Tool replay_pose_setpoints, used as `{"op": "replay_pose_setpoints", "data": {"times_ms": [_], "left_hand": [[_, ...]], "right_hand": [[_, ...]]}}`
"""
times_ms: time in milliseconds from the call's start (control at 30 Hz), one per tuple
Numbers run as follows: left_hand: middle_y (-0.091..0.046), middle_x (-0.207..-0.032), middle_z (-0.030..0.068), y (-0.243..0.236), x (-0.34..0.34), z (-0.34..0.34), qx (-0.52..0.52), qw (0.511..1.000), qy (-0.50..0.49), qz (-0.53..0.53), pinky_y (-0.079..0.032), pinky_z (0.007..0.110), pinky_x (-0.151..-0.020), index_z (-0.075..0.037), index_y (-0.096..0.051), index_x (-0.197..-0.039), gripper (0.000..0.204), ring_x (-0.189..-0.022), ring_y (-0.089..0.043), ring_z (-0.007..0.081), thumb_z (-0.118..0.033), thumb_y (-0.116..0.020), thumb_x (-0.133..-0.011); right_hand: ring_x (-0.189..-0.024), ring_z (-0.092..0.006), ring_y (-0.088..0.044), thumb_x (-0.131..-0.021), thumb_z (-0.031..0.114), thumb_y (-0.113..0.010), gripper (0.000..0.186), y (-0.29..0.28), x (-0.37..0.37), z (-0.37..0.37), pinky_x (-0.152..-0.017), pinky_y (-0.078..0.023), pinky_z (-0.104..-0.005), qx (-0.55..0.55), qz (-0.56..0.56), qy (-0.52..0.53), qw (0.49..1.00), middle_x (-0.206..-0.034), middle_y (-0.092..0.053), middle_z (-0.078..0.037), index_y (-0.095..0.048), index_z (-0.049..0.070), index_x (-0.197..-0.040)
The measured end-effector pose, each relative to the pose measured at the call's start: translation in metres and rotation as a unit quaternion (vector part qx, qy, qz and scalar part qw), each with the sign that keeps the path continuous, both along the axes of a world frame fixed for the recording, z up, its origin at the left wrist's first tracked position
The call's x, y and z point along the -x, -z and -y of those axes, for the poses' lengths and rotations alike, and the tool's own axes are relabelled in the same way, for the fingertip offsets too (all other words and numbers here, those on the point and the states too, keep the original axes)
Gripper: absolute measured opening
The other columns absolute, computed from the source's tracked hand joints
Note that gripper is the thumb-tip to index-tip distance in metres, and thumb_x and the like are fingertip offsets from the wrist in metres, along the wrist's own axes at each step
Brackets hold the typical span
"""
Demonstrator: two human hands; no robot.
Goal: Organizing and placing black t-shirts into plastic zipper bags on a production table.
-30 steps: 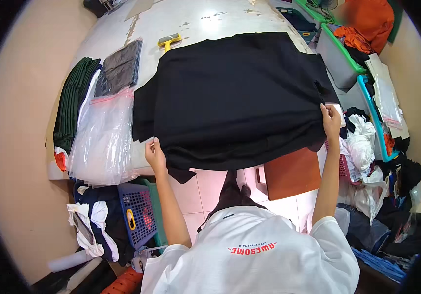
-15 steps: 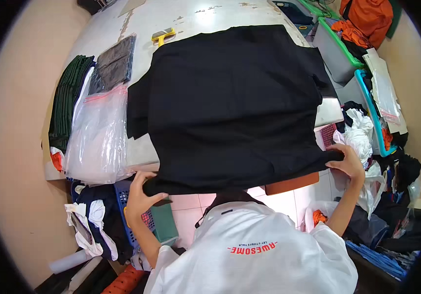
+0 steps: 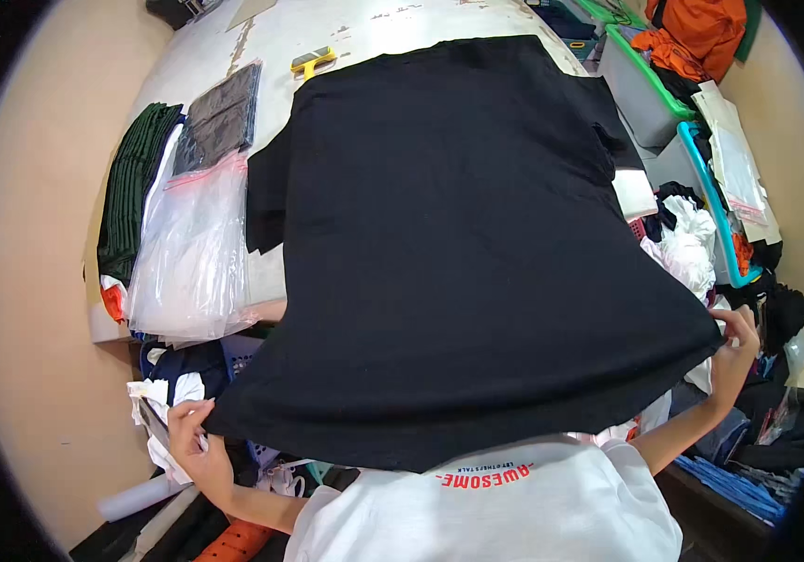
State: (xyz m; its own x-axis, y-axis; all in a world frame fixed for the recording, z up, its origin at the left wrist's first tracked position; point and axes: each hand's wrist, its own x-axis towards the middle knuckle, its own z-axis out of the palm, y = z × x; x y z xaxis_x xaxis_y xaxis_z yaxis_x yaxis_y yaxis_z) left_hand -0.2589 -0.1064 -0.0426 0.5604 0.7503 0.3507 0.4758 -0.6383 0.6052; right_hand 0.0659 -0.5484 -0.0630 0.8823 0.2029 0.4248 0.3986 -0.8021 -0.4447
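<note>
L hand (image 3: 194,438) pinches the near-left hem corner of the black shirt (image 3: 458,244), fingers clamped on cloth. Shirt spans btwn both hands, long axis running away over the table (image 3: 214,56). R hand (image 3: 734,351) grips the near-right corner, equally near.

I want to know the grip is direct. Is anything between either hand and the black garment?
Nothing visible is. The left hand pinches the black garment at its near left hem corner, and the right hand pinches its near right corner, bare fingers straight on the cloth.
</note>
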Motion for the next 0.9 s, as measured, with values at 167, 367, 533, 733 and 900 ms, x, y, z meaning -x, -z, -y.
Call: {"op": "replay_pose_setpoints", "data": {"times_ms": [167, 367, 533, 733, 900], "left_hand": [[-0.054, -0.088, 0.009, 0.0, 0.003, 0.013, 0.205, 0.968, -0.107, 0.097, -0.034, 0.018, -0.036, 0.003, -0.059, -0.097, 0.034, -0.04, -0.042, 0.0074, 0.012, -0.042, -0.069], [-0.059, -0.093, 0.0136, 0.019, -0.021, 0.017, 0.274, 0.925, -0.1, 0.243, -0.049, 0.019, -0.052, 0.0, -0.053, -0.088, 0.014, -0.071, -0.06, 0.0137, 0.001, -0.047, -0.075], [-0.056, -0.087, 0.0123, 0.024, -0.02, 0.005, 0.193, 0.942, -0.062, 0.266, -0.044, 0.025, -0.077, 0.003, -0.054, -0.085, 0.018, -0.081, -0.056, 0.018, 0.006, -0.043, -0.071], [-0.053, -0.085, 0.0103, 0.022, -0.034, -0.01, 0.117, 0.941, -0.098, 0.3, -0.04, 0.025, -0.078, 0.003, -0.054, -0.082, 0.02, -0.079, -0.051, 0.0164, 0.0, -0.042, -0.067], [-0.051, -0.089, 0.0088, 0.032, -0.065, -0.043, 0.096, 0.938, -0.038, 0.331, -0.039, 0.025, -0.078, 0.001, -0.05, -0.096, 0.026, -0.084, -0.049, 0.0151, -0.001, -0.044, -0.071]], "right_hand": [[-0.065, -0.0063, -0.042, -0.064, -0.01, -0.052, 0.02, -0.003, 0.015, 0.014, -0.054, -0.03, -0.0179, -0.154, -0.073, 0.027, 0.985, -0.074, -0.047, -0.001, -0.057, -0.002, -0.081], [-0.074, -0.0084, -0.051, -0.074, -0.007, -0.051, 0.013, 0.006, 0.012, 0.023, -0.067, -0.038, -0.0178, -0.194, -0.15, 0.024, 0.969, -0.081, -0.055, -0.002, -0.055, -0.003, -0.086], [-0.084, -0.0127, -0.051, -0.072, -0.014, -0.047, 0.02, 0.006, 0.0, 0.024, -0.079, -0.037, -0.0214, -0.227, -0.069, -0.011, 0.971, -0.088, -0.053, -0.006, -0.053, -0.003, -0.087], [-0.086, -0.0145, -0.049, -0.073, -0.002, -0.048, 0.014, -0.006, -0.018, 0.007, -0.08, -0.036, -0.0226, -0.217, -0.007, -0.028, 0.976, -0.091, -0.05, -0.007, -0.052, -0.003, -0.086], [-0.088, -0.0156, -0.049, -0.074, 0.004, -0.049, 0.017, -0.003, -0.047, -0.009, -0.082, -0.036, -0.0243, -0.238, 0.041, -0.033, 0.97, -0.094, -0.051, -0.008, -0.053, -0.003, -0.089]]}}
